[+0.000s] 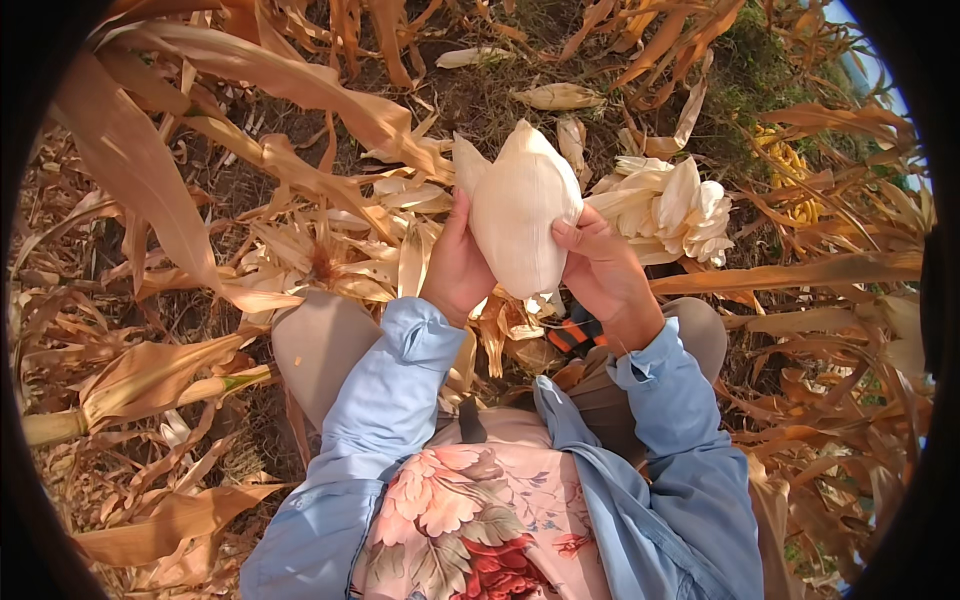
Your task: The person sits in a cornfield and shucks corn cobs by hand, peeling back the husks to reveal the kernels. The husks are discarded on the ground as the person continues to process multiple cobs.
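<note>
Between both hands I hold pale, dry corn husks (521, 210), broad and smooth, with pointed tips at the top. My left hand (459, 262) grips their left edge, thumb upward. On the right edge, my right hand (604, 266) presses its thumb on the front, fingers behind. Whether a cob is inside cannot be told. Just right of my right hand, a fanned pile of pale husks (679, 210) lies on the ground. More loose husks (360, 255) lie to the left of my left hand.
Dry corn stalks and long leaves (150, 150) arch in from the left; another leaf (795, 274) crosses at right. Husked yellow corn cobs (787, 169) lie at the upper right. A husk-covered ear (559, 96) rests on the soil ahead. An orange-and-black striped item (574, 335) shows between my knees.
</note>
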### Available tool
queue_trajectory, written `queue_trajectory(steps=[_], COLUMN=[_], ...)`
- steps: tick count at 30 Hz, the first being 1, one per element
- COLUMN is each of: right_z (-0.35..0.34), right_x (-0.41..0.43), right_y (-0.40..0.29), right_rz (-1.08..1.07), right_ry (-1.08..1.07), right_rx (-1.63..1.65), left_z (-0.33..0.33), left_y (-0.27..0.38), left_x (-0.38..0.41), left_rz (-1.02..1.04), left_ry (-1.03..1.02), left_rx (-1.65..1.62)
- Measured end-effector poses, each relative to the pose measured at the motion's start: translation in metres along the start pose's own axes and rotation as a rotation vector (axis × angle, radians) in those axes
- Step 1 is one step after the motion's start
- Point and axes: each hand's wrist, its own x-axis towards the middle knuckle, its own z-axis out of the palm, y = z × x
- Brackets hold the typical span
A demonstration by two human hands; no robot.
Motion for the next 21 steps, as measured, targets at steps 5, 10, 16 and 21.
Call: queue_trajectory(steps=[5,10,16,21], right_z=[0.005,0.021,0.005,0.011], right_x=[0.000,-0.001,-0.002,-0.004], right_y=[0.001,0.013,0.023,0.033], right_rz=[-0.099,-0.170,0.025,-0.231], right_ry=[0.012,0.008,-0.034,-0.004], right_rx=[-0.035,-0.479,-0.647,-0.452], left_z=[-0.009,-0.016,-0.013,-0.027], left_y=[-0.001,-0.002,-0.006,-0.009], left_x=[0.003,0.001,-0.001,0.006], left_rz=[0.104,0.102,0.187,0.142], left_ry=[0.119,0.077,0.208,0.283], left_rx=[0.043,0.135,0.225,0.157])
